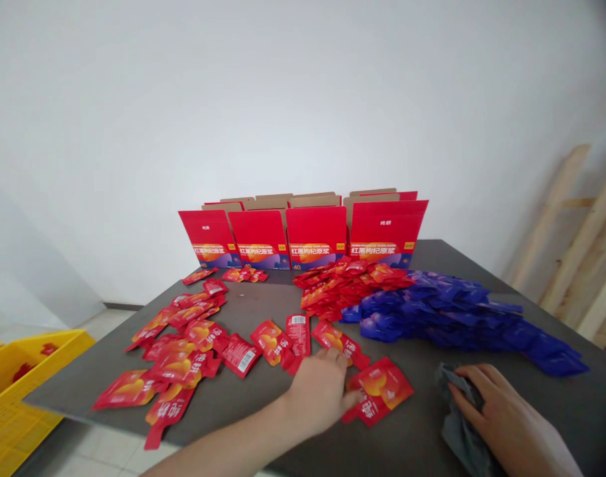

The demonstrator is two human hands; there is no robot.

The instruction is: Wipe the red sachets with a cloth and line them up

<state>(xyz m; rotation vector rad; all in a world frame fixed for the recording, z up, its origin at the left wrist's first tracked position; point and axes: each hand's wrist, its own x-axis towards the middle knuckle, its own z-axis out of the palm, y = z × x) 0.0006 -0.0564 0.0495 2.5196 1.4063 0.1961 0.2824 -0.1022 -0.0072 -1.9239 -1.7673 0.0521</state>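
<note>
My left hand [318,391] lies flat on the dark table [263,311], fingers spread, touching a red sachet [379,391] at its thumb side and another red sachet [340,341] at its fingertips. My right hand [506,417] rests at the near right, fingers curled over a grey cloth [461,430] and pressing it to the tabletop. Several red sachets [183,351] lie scattered over the left half of the table. A heap of red sachets [347,281] sits in the middle, beside a heap of blue sachets [452,318] on the right.
Several open red cartons [303,235] stand in a row along the table's far edge against a white wall. A yellow crate [19,391] holding a few red sachets sits on the floor at the left. Wooden boards [581,232] lean at the right.
</note>
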